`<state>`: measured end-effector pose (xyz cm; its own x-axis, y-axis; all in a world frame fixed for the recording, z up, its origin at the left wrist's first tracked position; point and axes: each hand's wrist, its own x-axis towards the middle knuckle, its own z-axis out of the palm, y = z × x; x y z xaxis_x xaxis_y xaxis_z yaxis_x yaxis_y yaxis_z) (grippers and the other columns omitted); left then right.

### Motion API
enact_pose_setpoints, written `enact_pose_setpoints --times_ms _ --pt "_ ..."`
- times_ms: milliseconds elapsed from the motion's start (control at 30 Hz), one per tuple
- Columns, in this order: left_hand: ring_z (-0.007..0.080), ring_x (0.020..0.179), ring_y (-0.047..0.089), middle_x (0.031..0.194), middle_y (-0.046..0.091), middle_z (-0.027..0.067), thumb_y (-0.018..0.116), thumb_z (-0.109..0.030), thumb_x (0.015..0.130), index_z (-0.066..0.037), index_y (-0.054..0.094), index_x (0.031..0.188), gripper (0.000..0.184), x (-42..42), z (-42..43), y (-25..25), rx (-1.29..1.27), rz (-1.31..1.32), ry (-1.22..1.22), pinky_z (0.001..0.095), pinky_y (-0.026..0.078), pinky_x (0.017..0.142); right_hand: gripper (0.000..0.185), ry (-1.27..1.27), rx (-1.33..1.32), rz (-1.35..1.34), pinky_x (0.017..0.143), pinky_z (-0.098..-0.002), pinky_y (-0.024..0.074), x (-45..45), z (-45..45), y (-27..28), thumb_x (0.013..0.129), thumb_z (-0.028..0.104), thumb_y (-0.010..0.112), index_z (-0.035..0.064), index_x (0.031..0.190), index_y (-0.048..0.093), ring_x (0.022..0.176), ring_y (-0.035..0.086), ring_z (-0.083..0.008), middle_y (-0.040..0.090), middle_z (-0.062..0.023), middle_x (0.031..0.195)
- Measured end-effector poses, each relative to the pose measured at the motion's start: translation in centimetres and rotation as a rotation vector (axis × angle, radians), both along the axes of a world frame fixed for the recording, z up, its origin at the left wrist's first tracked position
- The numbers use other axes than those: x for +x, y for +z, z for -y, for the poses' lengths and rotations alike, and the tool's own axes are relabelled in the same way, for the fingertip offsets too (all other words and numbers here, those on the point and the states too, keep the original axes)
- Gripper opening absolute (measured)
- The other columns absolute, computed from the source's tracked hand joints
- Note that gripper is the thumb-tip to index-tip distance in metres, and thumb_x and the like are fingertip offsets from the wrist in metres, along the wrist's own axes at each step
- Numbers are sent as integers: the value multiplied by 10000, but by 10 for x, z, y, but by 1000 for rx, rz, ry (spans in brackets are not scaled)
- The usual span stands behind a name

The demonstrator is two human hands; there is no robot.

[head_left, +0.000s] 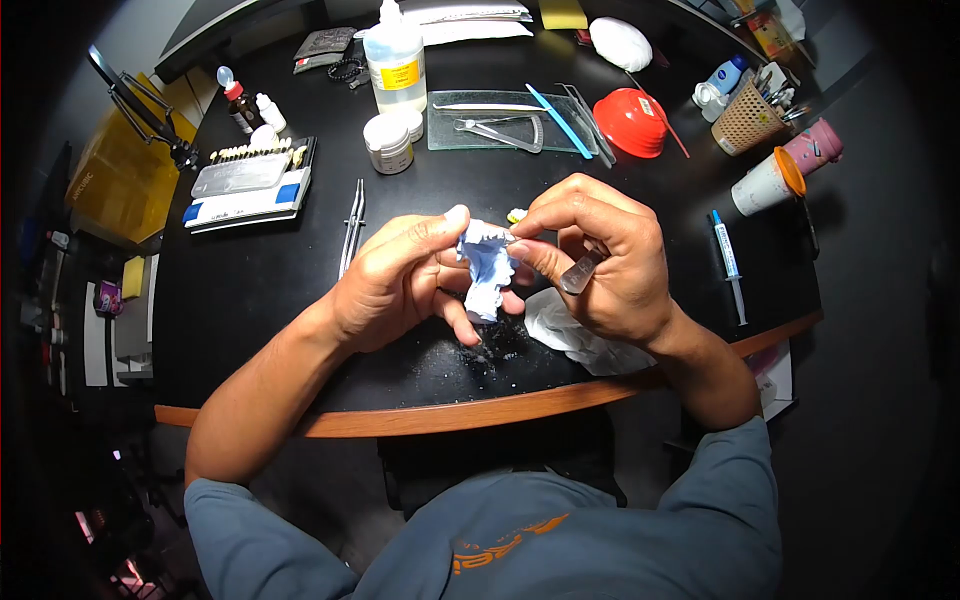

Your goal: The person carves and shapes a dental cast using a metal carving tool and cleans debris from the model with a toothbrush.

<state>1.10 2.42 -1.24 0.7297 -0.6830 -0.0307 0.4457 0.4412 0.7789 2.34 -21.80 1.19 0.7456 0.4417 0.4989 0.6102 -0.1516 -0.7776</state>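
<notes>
My left hand grips a pale blue dental cast between thumb and fingers, its row of teeth along the top. Close against its right side is my right hand, fingers closed around a hand tool with a broad, flat metallic end. That end sticks out below the fingers; the tool's other end is hidden at the cast. Behind the right fingertips a small yellow and white piece shows. A crumpled white tissue lies under the right hand, and pale crumbs are scattered on the table below the cast.
Tweezers lie left of the hands, beside a tooth shade guide. Behind are a jar, a large bottle, a glass slab with instruments, and a red bowl. A syringe lies right.
</notes>
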Motion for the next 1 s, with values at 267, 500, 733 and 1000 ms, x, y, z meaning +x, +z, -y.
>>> enact_pose_setpoints --times_ms 267,500,733,1000 --pt "329 1075 765 1207 709 269 475 -449 1127 119 583 1330 613 0 0 1 13 -9 -26 364 699 712 106 -29 -4 -10 468 -232 363 -2 -1 0 890 38 838 10 973 778 568 533 -34 713 -58 910" --pt "366 1063 768 1247 695 283 450 -448 1122 149 524 1396 661 -3 2 4 172 63 13 397 703 675 103 0 -63 -20 472 -236 360 -2 0 4 889 35 833 12 968 772 559 518 -30 714 -53 911" --pt "288 1057 757 1208 705 219 543 -385 1104 131 525 1441 617 -6 3 9 168 98 34 362 690 750 102 22 -71 -64 482 -243 373 -1 3 5 892 31 829 8 971 769 557 518 -37 713 -57 914" --pt "291 1046 756 1227 698 223 526 -377 1102 128 516 1446 611 -4 -1 7 151 101 -9 366 687 745 102 22 -72 -58 489 -241 371 -1 2 6 886 28 833 8 956 762 561 507 -37 709 -50 910"
